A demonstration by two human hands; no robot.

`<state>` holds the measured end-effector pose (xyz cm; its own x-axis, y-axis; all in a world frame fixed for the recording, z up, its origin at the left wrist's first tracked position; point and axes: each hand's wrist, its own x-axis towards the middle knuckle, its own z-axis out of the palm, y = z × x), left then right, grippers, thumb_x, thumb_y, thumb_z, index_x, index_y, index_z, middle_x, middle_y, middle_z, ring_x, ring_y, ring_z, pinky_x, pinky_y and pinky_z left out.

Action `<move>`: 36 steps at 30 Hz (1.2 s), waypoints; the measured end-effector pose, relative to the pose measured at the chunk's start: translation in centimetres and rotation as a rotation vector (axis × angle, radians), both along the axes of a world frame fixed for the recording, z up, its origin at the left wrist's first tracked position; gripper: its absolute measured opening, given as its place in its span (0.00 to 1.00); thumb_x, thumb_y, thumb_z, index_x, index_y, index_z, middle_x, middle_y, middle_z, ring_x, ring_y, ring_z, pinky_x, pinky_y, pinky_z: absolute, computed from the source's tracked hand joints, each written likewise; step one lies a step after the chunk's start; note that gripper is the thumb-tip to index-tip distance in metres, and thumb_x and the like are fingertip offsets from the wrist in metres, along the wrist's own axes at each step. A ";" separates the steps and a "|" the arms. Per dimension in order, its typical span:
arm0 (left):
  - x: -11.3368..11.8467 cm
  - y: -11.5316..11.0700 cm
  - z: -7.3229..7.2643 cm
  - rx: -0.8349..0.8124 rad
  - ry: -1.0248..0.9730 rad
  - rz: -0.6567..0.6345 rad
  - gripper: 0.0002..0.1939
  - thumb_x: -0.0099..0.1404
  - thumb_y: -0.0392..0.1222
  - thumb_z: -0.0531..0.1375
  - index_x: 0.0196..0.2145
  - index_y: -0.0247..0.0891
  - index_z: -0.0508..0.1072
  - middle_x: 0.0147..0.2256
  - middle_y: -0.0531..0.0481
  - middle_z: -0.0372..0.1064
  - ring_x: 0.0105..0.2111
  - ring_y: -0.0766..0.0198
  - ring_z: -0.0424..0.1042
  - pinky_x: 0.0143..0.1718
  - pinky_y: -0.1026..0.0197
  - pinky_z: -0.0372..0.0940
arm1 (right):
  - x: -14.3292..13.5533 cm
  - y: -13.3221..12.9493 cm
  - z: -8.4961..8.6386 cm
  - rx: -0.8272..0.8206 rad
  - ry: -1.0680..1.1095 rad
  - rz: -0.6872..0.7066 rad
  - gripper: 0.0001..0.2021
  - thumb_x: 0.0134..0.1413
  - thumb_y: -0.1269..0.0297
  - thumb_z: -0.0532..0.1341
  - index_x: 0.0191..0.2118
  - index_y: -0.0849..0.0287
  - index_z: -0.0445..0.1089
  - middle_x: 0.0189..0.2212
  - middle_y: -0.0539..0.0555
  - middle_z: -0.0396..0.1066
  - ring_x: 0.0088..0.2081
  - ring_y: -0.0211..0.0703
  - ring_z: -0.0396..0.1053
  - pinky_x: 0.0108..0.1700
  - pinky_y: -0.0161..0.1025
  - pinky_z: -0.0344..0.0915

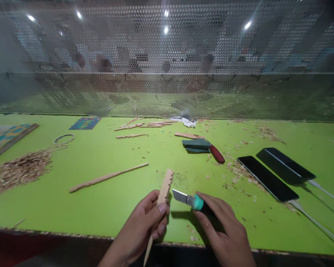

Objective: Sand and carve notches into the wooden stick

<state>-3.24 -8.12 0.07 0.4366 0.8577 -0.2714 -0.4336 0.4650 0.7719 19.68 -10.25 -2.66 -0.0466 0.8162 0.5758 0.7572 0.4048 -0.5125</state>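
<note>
Left hand grips notched wooden stick, six o'clock from centre. Right hand holds craft knife, five o'clock, blade beside stick. Patterned card lies at nine o'clock, any lettering unreadable

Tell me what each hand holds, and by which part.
The left hand grips a wooden stick around its middle, notched end up; the right hand holds a knife by its handle, near the teal collar.

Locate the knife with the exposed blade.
In the head view, the knife is in the right hand, its blade beside the notched stick in the left hand.
</note>
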 end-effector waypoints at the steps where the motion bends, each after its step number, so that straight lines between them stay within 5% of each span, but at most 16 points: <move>1: 0.0 0.0 0.1 0.001 0.004 -0.001 0.17 0.70 0.51 0.68 0.45 0.36 0.71 0.25 0.61 0.61 0.18 0.78 0.49 0.21 0.69 0.47 | 0.0 0.0 0.0 0.003 0.000 0.001 0.14 0.71 0.57 0.62 0.58 0.49 0.73 0.47 0.54 0.80 0.47 0.51 0.79 0.49 0.47 0.75; 7: 0.3 0.1 0.5 0.055 0.013 -0.027 0.15 0.75 0.51 0.62 0.37 0.35 0.71 0.22 0.60 0.61 0.15 0.78 0.46 0.18 0.70 0.45 | 0.0 0.1 0.2 -0.002 -0.009 0.013 0.14 0.72 0.58 0.61 0.58 0.48 0.72 0.48 0.54 0.80 0.47 0.50 0.78 0.49 0.46 0.74; 21: 0.1 0.0 0.4 0.044 0.025 -0.023 0.14 0.73 0.50 0.65 0.42 0.35 0.71 0.29 0.54 0.73 0.14 0.80 0.58 0.14 0.74 0.46 | -0.1 0.0 0.3 0.014 -0.017 0.006 0.13 0.72 0.56 0.60 0.58 0.48 0.71 0.48 0.52 0.79 0.47 0.47 0.78 0.49 0.43 0.73; 30: 0.1 -0.1 0.2 0.049 0.044 -0.021 0.14 0.73 0.51 0.65 0.45 0.36 0.72 0.29 0.55 0.72 0.14 0.81 0.53 0.15 0.72 0.44 | -0.1 0.1 0.3 0.006 -0.009 0.007 0.13 0.72 0.57 0.61 0.58 0.47 0.71 0.48 0.52 0.79 0.47 0.48 0.78 0.49 0.44 0.73; 36: 0.2 0.2 0.2 0.048 0.113 -0.003 0.17 0.72 0.53 0.66 0.41 0.34 0.77 0.17 0.64 0.54 0.16 0.77 0.44 0.19 0.69 0.42 | 0.0 0.0 0.2 -0.015 0.000 0.006 0.14 0.72 0.57 0.61 0.59 0.46 0.71 0.49 0.51 0.79 0.48 0.48 0.77 0.50 0.44 0.72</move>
<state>-3.01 -7.91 0.24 0.4083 0.8695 -0.2779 -0.3415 0.4278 0.8369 19.65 -10.27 -2.46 -0.0516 0.8247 0.5632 0.7545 0.4016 -0.5191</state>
